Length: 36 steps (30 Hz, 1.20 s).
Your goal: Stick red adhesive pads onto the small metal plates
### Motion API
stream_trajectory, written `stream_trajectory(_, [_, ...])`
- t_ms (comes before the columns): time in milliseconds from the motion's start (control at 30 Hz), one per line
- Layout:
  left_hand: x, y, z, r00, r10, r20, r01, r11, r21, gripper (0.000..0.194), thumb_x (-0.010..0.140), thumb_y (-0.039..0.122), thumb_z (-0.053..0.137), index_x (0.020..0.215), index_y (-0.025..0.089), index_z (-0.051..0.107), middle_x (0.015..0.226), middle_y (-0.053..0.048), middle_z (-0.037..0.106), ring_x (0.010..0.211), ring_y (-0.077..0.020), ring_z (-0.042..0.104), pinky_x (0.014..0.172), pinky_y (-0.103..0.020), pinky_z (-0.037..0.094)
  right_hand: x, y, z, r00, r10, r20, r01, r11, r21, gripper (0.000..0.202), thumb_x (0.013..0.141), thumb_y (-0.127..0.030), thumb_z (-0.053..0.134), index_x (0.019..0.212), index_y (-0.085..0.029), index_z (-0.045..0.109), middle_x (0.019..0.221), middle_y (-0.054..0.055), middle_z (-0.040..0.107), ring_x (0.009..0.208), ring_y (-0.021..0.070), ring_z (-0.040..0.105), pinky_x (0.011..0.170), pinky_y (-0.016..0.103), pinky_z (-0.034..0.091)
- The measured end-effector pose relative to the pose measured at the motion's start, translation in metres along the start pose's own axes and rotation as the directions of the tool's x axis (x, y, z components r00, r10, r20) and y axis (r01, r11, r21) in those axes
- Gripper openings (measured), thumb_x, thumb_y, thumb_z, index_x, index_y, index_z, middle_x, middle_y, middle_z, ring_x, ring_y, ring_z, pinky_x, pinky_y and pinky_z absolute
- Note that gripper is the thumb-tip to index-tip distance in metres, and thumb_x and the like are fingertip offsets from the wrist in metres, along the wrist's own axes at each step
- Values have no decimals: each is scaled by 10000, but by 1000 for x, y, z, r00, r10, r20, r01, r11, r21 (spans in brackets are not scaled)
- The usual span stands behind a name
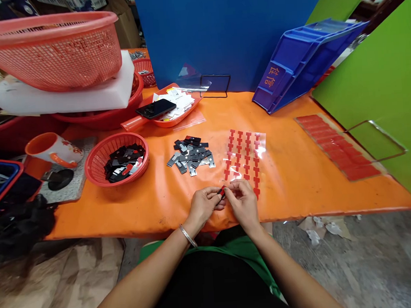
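Note:
My left hand (206, 204) pinches a small flat black piece with a red sticker (222, 191) on it, just above the table's front edge. On the piece's other side, the fingers of my right hand (242, 201) are closed on its red end. Beyond my hands lies a clear sheet of red T-shaped stickers (246, 154), partly covered by my right hand. A loose pile of flat dark metal pieces (191, 154) is left of the sheet. Further left, a red basket (94, 166) holds more black pieces, several with red on them.
An orange mug (48, 147) and dark bundle (18, 226) are at the left. Behind sit a red scoop (169, 123) with paper slips, a phone (156, 108) and stacked baskets (77, 55). A blue bin (277, 70) leans back right; a red sheet (340, 148) lies right.

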State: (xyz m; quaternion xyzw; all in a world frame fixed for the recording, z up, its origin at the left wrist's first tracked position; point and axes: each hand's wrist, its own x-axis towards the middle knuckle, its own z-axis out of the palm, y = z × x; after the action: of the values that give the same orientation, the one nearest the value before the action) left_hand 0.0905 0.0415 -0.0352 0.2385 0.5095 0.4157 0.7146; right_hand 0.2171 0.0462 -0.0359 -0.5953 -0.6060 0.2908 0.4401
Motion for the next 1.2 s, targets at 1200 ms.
stream_trajectory(1200, [-6, 1, 1, 998, 44, -43, -47, 995, -88, 174, 719, 131, 686, 882, 77, 659, 671, -55, 703, 556, -107, 650, 594, -220, 553, 14, -7, -1, 861, 385, 333, -506, 717, 480, 309, 598, -348, 781, 758, -157, 599, 538, -45, 567, 404, 57, 421, 398, 191, 310])
